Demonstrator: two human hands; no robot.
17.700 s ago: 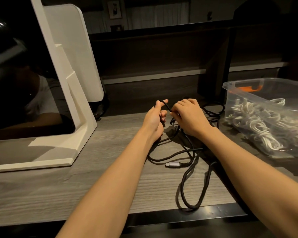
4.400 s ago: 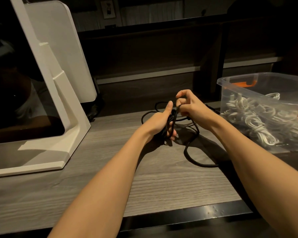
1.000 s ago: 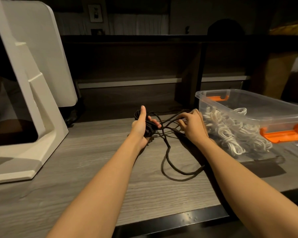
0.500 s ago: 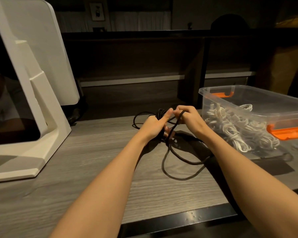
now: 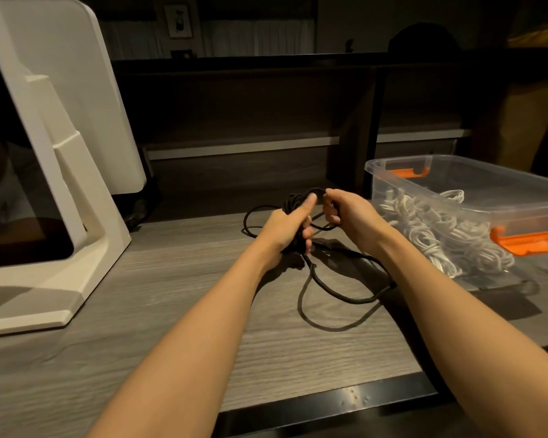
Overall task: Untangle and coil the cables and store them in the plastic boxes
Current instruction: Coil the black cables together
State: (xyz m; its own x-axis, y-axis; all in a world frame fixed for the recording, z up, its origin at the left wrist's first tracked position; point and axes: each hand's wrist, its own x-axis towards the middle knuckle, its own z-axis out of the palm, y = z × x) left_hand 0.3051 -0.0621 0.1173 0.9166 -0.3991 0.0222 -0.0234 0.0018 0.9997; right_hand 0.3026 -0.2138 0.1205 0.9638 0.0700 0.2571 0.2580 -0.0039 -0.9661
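Observation:
A black cable (image 5: 336,290) is partly wound into a coil that my left hand (image 5: 287,230) grips above the wooden table (image 5: 140,298), thumb stretched up along the loops. My right hand (image 5: 348,213) sits just to the right, fingers curled round a strand of the same cable at the top of the coil. A loose loop of the cable trails down onto the table towards me, and another thin loop lies to the left of the coil. A clear plastic box (image 5: 475,191) with orange latches stands at the right, holding several coiled white cables (image 5: 437,235).
A white monitor stand (image 5: 60,184) with a dark screen fills the left side. A dark shelf unit (image 5: 250,121) rises behind the table. The table's dark front edge (image 5: 329,403) runs close to me. A second container's edge shows at the far right.
My right hand has carried a strand up and over to the top of the coil in my left hand. The loose loop on the table has shortened slightly.

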